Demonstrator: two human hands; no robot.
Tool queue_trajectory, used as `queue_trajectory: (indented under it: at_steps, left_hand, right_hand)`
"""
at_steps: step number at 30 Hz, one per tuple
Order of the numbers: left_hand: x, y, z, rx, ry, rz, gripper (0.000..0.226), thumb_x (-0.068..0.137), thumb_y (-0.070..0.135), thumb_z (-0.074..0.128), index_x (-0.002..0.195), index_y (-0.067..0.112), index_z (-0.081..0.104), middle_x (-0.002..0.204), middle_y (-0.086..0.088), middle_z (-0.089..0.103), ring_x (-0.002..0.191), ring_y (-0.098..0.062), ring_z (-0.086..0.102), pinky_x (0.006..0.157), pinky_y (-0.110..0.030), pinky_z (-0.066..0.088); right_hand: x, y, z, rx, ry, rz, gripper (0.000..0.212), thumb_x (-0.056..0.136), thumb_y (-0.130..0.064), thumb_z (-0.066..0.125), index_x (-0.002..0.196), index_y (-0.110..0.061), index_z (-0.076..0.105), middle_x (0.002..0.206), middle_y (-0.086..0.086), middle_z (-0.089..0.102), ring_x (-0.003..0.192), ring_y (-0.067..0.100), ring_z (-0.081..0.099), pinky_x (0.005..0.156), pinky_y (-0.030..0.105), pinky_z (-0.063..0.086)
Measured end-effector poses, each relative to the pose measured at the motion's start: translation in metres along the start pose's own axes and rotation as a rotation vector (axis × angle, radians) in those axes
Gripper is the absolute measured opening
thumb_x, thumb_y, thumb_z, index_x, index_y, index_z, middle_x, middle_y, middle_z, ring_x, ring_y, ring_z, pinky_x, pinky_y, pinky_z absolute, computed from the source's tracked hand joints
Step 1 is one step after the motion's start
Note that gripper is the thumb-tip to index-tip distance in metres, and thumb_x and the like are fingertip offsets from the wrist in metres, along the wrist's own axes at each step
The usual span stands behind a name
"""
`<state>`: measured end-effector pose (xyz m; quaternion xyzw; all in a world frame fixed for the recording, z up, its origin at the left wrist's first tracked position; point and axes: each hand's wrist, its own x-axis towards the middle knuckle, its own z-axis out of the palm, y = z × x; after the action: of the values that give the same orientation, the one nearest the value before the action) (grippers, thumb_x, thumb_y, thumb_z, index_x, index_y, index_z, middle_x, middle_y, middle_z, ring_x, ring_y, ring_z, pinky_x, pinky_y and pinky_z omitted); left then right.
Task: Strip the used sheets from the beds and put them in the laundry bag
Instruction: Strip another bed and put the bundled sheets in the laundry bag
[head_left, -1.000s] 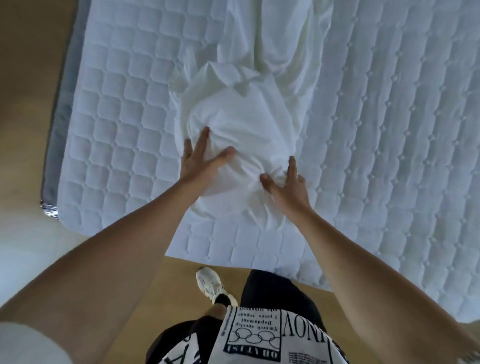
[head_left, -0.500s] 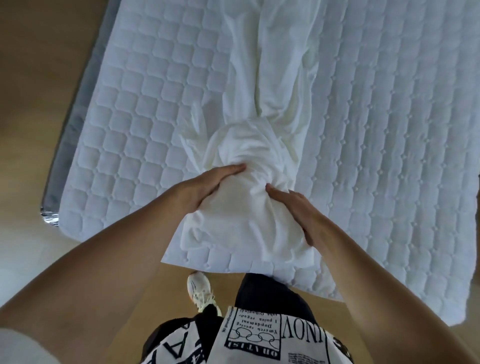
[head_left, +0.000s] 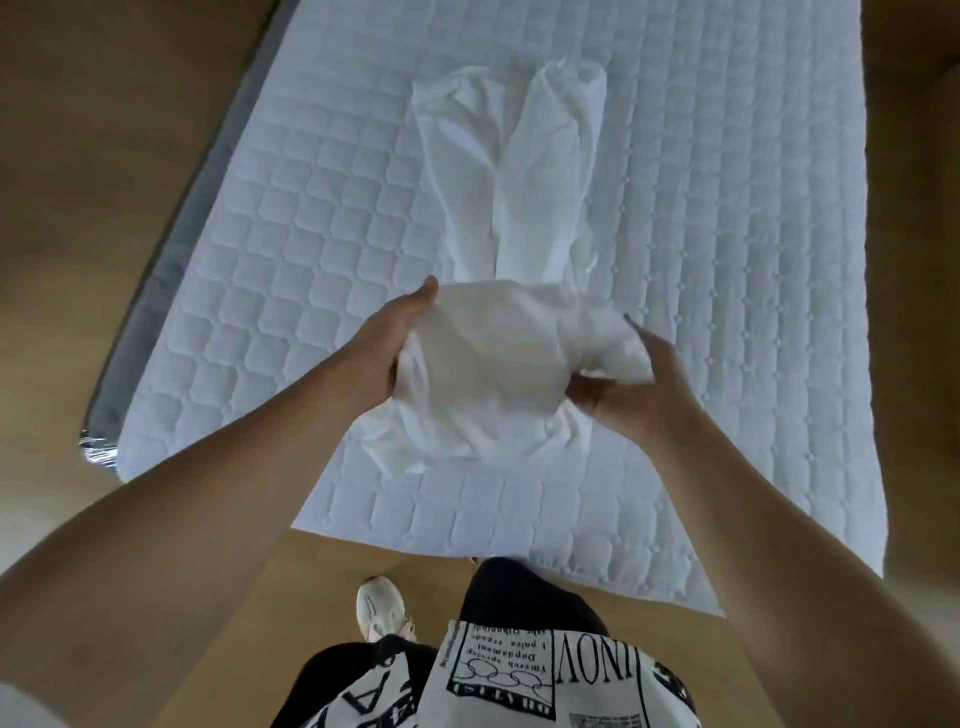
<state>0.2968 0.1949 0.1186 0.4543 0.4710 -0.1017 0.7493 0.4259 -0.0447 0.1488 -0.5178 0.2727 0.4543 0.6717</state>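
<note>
We see left hand (head_left: 387, 351) and right hand (head_left: 631, 387) gripping bunched sheet (head_left: 493, 374) over the mattress (head_left: 322, 249); fingertips hidden in folds.

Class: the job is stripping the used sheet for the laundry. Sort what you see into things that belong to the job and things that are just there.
Part of the job: sheet, left hand, right hand, mattress.

Just there: floor, shoe.
</note>
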Motion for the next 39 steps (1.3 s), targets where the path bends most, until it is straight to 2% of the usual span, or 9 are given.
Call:
queue_trajectory:
  at_steps: [5, 10, 15, 17, 19, 22, 25, 34, 39]
  left_hand:
    - [0.032, 0.018, 0.016, 0.136, 0.227, 0.260, 0.115, 0.053, 0.084, 0.079, 0.153, 0.044, 0.038, 0.153, 0.010, 0.050, 0.135, -0.018, 0.054, 0.113, -0.046, 0.044]
    - [0.057, 0.018, 0.020, 0.732, 0.475, 0.353, 0.116, 0.068, 0.075, 0.077, 0.161, 0.041, 0.016, 0.166, 0.001, 0.028, 0.152, -0.027, 0.027, 0.121, -0.050, 0.030]
    - [0.068, -0.014, 0.005, 0.553, 0.785, 0.105, 0.122, 0.065, 0.093, 0.060, 0.162, 0.042, 0.007, 0.172, -0.005, 0.009, 0.158, -0.034, 0.007, 0.123, -0.064, 0.013]
    - [0.076, -0.035, -0.007, 0.419, 0.722, -0.011, 0.129, 0.055, 0.101, 0.057, 0.161, 0.047, 0.008, 0.171, -0.008, 0.012, 0.157, -0.037, 0.014, 0.122, -0.064, 0.017]
    - [0.085, -0.049, -0.011, 0.199, 0.558, -0.080, 0.128, 0.048, 0.103, 0.060, 0.158, 0.047, 0.024, 0.163, -0.005, 0.038, 0.146, -0.029, 0.042, 0.118, -0.056, 0.034]
    - [0.087, -0.048, 0.013, -0.102, 0.275, -0.100, 0.063, 0.088, 0.076, 0.056, 0.137, 0.036, 0.062, 0.123, 0.004, 0.075, 0.103, -0.013, 0.074, 0.089, -0.036, 0.060]
    - [0.085, -0.040, 0.031, -0.154, 0.151, -0.122, 0.042, 0.097, 0.063, 0.055, 0.124, 0.034, 0.069, 0.108, 0.007, 0.079, 0.095, -0.011, 0.076, 0.077, -0.031, 0.059]
    - [0.040, -0.010, 0.032, 0.014, 0.008, -0.200, 0.037, 0.093, 0.055, 0.065, 0.098, 0.023, 0.082, 0.107, -0.008, 0.079, 0.092, -0.027, 0.077, 0.093, -0.040, 0.058]
    - [-0.005, -0.007, 0.022, 0.175, -0.102, -0.276, 0.040, 0.097, 0.052, 0.061, 0.110, 0.016, 0.075, 0.093, -0.003, 0.080, 0.092, -0.022, 0.073, 0.088, -0.033, 0.054]
  right_hand:
    - [0.037, -0.041, 0.018, 0.195, 0.000, -0.106, 0.074, 0.091, -0.045, 0.072, 0.148, -0.010, 0.041, 0.143, 0.026, 0.048, 0.120, 0.049, 0.061, 0.102, 0.053, 0.054]
    - [0.079, -0.037, 0.015, -0.553, 0.214, -0.216, 0.088, 0.089, -0.055, 0.074, 0.159, -0.021, 0.035, 0.152, 0.010, 0.048, 0.129, 0.025, 0.056, 0.105, 0.034, 0.048]
    - [0.113, 0.006, -0.014, -0.851, 0.192, -0.133, 0.117, 0.063, -0.083, 0.076, 0.160, -0.040, 0.026, 0.160, -0.003, 0.041, 0.140, 0.023, 0.049, 0.107, 0.041, 0.049]
    - [0.129, 0.025, -0.022, -0.818, 0.164, -0.087, 0.115, 0.051, -0.092, 0.074, 0.150, -0.045, 0.041, 0.149, -0.007, 0.055, 0.128, 0.018, 0.059, 0.101, 0.043, 0.056]
    - [0.138, 0.038, -0.022, -0.787, 0.135, -0.064, 0.078, 0.065, -0.080, 0.078, 0.131, -0.047, 0.056, 0.133, -0.012, 0.066, 0.115, 0.012, 0.065, 0.103, 0.040, 0.054]
    - [0.148, 0.047, -0.019, -0.713, 0.104, -0.029, 0.072, 0.076, -0.071, 0.076, 0.139, -0.042, 0.057, 0.130, -0.011, 0.068, 0.118, 0.016, 0.065, 0.109, 0.040, 0.049]
    - [0.144, 0.038, -0.010, -0.659, 0.097, 0.007, 0.058, 0.088, -0.067, 0.067, 0.138, -0.040, 0.056, 0.123, -0.010, 0.069, 0.105, 0.012, 0.067, 0.094, 0.034, 0.055]
    - [0.085, 0.017, 0.001, -0.566, 0.022, 0.102, 0.032, 0.097, -0.048, 0.062, 0.115, -0.024, 0.073, 0.094, 0.003, 0.080, 0.086, 0.022, 0.075, 0.073, 0.034, 0.055]
    - [0.025, 0.026, -0.011, -0.570, 0.021, 0.233, 0.042, 0.102, -0.037, 0.058, 0.071, -0.012, 0.071, 0.067, 0.010, 0.069, 0.051, 0.024, 0.068, 0.060, 0.034, 0.049]
